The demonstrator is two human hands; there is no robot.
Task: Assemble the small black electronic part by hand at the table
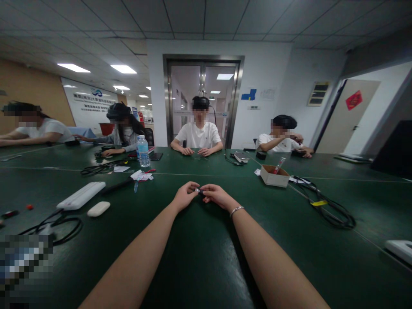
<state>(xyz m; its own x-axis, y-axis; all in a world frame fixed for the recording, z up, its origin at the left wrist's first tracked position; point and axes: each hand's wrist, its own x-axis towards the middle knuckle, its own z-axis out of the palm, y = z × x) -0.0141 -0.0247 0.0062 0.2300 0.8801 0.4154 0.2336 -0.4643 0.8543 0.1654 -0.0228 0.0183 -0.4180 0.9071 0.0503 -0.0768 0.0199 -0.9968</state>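
Observation:
My left hand (186, 196) and my right hand (219, 196) meet over the middle of the green table (206, 240). Between their fingertips is a small black object with a silvery end (199, 191), too small to name for certain. The left fingers pinch at the silvery end, and the right thumb and fingers close on the dark end. Part of the object is hidden by the fingers. A silvery bracelet (237, 211) circles my right wrist.
At left lie a white power bank (82, 195), a white oval case (98, 209) and black cables (69, 231). A water bottle (143, 152) stands beyond. To the right are a small box (274, 176) and coiled cable (337, 216). Several people sit along the far side.

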